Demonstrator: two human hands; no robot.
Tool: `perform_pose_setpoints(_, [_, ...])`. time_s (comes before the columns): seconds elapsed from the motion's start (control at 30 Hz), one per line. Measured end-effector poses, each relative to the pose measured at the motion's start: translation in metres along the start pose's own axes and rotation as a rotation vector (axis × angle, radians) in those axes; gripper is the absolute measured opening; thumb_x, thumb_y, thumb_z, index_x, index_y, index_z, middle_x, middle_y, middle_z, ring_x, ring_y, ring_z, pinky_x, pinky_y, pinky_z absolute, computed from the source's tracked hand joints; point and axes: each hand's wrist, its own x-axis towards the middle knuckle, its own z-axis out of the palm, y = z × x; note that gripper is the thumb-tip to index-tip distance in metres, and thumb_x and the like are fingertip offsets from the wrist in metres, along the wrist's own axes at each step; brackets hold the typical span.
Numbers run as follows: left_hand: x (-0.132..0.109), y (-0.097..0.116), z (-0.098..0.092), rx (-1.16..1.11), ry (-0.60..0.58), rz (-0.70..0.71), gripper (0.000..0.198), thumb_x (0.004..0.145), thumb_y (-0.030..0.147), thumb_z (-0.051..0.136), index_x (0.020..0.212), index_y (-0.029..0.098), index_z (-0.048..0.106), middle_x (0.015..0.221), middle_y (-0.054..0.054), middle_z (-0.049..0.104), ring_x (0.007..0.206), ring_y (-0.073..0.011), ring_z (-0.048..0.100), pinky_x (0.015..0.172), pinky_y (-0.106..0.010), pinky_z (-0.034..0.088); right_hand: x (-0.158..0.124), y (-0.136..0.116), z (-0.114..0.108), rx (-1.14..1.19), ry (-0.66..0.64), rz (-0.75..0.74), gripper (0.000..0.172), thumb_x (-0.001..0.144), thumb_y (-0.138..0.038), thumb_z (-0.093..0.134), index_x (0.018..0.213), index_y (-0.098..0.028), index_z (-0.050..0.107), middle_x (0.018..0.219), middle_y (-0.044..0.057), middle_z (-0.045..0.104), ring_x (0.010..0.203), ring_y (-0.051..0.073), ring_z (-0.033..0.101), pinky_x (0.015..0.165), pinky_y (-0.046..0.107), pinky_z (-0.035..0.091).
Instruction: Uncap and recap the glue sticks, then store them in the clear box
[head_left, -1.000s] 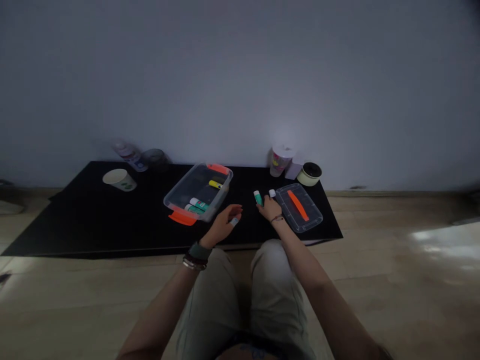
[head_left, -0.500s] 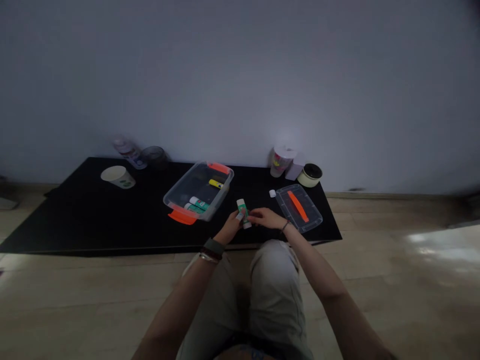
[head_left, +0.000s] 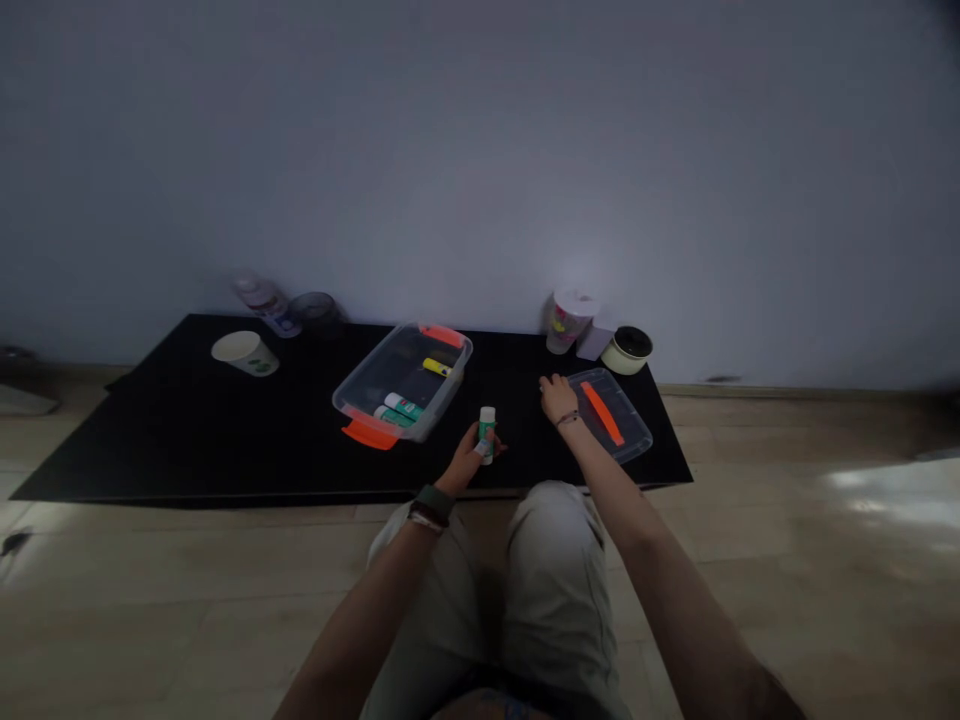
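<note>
My left hand (head_left: 466, 456) is wrapped round a green and white glue stick (head_left: 487, 424), held upright above the table's front edge. Further right, my right hand (head_left: 556, 397) reaches down beside the clear lid (head_left: 634, 432) with its orange strip (head_left: 602, 413). Its fingers are bent over the spot of the small white cap, which they hide, so a grip on it is not clear. Left of my hands is a clear box (head_left: 360, 372) with orange latches, holding two green and white glue sticks (head_left: 403, 406) and a yellow stick (head_left: 436, 367).
On the black table (head_left: 187, 440), a paper cup (head_left: 246, 353), a bottle (head_left: 266, 303) and a dark round container (head_left: 316, 312) stand at the left. A plastic cup (head_left: 570, 320), a pale box (head_left: 595, 340) and a cream pot (head_left: 628, 352) stand at the back right.
My right hand has left the glue stick and moved right to the white cap beside the lid. The glue stick in my left hand is now more upright.
</note>
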Motion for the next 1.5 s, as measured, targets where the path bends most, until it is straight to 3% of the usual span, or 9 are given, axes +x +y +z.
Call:
perform_pose_setpoints(0.2, [-0.004, 0.005, 0.000, 0.024, -0.003, -0.045, 0.078, 0.066, 0.075, 0.074, 0.113, 0.017, 0.056, 0.084, 0.002, 0.061, 0.075, -0.0142, 0.067, 0.070, -0.027, 0.053, 0.001, -0.018, 0.008, 0.375, -0.075, -0.057, 0.031, 0.085, -0.018, 0.060, 0.115, -0.019, 0.059, 0.097, 0.004, 0.065, 0.090, 0.017, 0.063, 0.088, 0.036, 0.054])
perform_pose_setpoints(0.37, [-0.007, 0.006, 0.004, 0.044, -0.026, -0.027, 0.079, 0.069, 0.079, 0.069, 0.116, 0.017, 0.054, 0.077, 0.003, 0.060, 0.061, -0.0099, 0.060, 0.059, -0.024, 0.047, -0.015, -0.038, 0.015, 1.080, -0.369, -0.117, 0.038, 0.074, -0.033, 0.080, 0.107, -0.019, 0.066, 0.096, 0.004, 0.071, 0.088, 0.016, 0.067, 0.086, 0.033, 0.057])
perform_pose_setpoints(0.43, [-0.009, 0.007, 0.004, 0.047, -0.059, 0.015, 0.074, 0.072, 0.078, 0.067, 0.111, 0.016, 0.054, 0.072, 0.005, 0.057, 0.055, -0.0073, 0.053, 0.054, -0.022, 0.042, -0.022, -0.043, 0.014, 1.165, -0.442, -0.099, 0.045, 0.065, -0.038, 0.087, 0.101, -0.018, 0.069, 0.096, 0.004, 0.073, 0.089, 0.016, 0.068, 0.087, 0.034, 0.057])
perform_pose_setpoints(0.63, [-0.017, 0.017, 0.000, 0.060, -0.217, -0.014, 0.073, 0.079, 0.078, 0.061, 0.114, 0.015, 0.054, 0.064, 0.007, 0.050, 0.048, -0.0062, 0.044, 0.047, -0.021, 0.034, -0.034, -0.046, -0.002, 1.049, -0.488, -0.174, 0.050, 0.060, -0.043, 0.089, 0.097, -0.017, 0.068, 0.088, 0.003, 0.072, 0.079, 0.016, 0.068, 0.079, 0.033, 0.056])
perform_pose_setpoints(0.77, [-0.022, 0.033, -0.003, 0.046, -0.339, -0.074, 0.070, 0.081, 0.076, 0.060, 0.113, 0.014, 0.054, 0.063, 0.007, 0.048, 0.043, -0.0054, 0.040, 0.042, -0.019, 0.031, -0.044, -0.047, -0.023, 0.899, -0.551, -0.309, 0.048, 0.068, -0.046, 0.085, 0.100, -0.016, 0.064, 0.082, 0.001, 0.068, 0.072, 0.014, 0.065, 0.072, 0.029, 0.052])
perform_pose_setpoints(0.9, [-0.027, 0.053, -0.003, 0.009, -0.433, -0.081, 0.065, 0.084, 0.073, 0.058, 0.113, 0.015, 0.054, 0.060, 0.008, 0.046, 0.039, -0.0042, 0.033, 0.038, -0.018, 0.027, -0.061, -0.057, -0.053, 0.704, -0.417, -0.487, 0.047, 0.085, -0.046, 0.071, 0.121, -0.019, 0.058, 0.074, -0.004, 0.061, 0.064, 0.011, 0.055, 0.060, 0.023, 0.041])
perform_pose_setpoints(1.0, [-0.033, 0.067, -0.002, 0.023, -0.480, -0.062, 0.060, 0.088, 0.070, 0.055, 0.114, 0.016, 0.053, 0.061, 0.007, 0.048, 0.039, -0.0047, 0.034, 0.038, -0.018, 0.027, -0.075, -0.070, -0.073, 0.584, -0.291, -0.572, 0.034, 0.094, -0.049, 0.059, 0.108, -0.018, 0.062, 0.075, -0.002, 0.060, 0.065, 0.011, 0.050, 0.060, 0.024, 0.037])
perform_pose_setpoints(1.27, [-0.058, 0.096, 0.009, 0.211, -0.426, -0.006, 0.059, 0.087, 0.072, 0.054, 0.107, 0.017, 0.050, 0.067, 0.006, 0.049, 0.046, -0.0051, 0.039, 0.043, -0.019, 0.029, -0.088, -0.090, -0.088, 0.187, -0.018, -0.758, 0.036, 0.099, -0.041, 0.042, 0.071, -0.020, 0.046, 0.065, -0.002, 0.043, 0.062, 0.012, 0.041, 0.062, 0.027, 0.028])
perform_pose_setpoints(1.5, [-0.061, 0.107, 0.015, 0.521, -0.327, 0.139, 0.048, 0.095, 0.065, 0.043, 0.102, 0.019, 0.051, 0.066, 0.006, 0.048, 0.046, -0.0073, 0.039, 0.044, -0.021, 0.029, -0.089, -0.092, -0.076, -0.076, 0.000, -0.624, 0.037, 0.103, -0.034, 0.034, 0.074, -0.020, 0.053, 0.067, 0.001, 0.052, 0.065, 0.014, 0.048, 0.063, 0.028, 0.025])
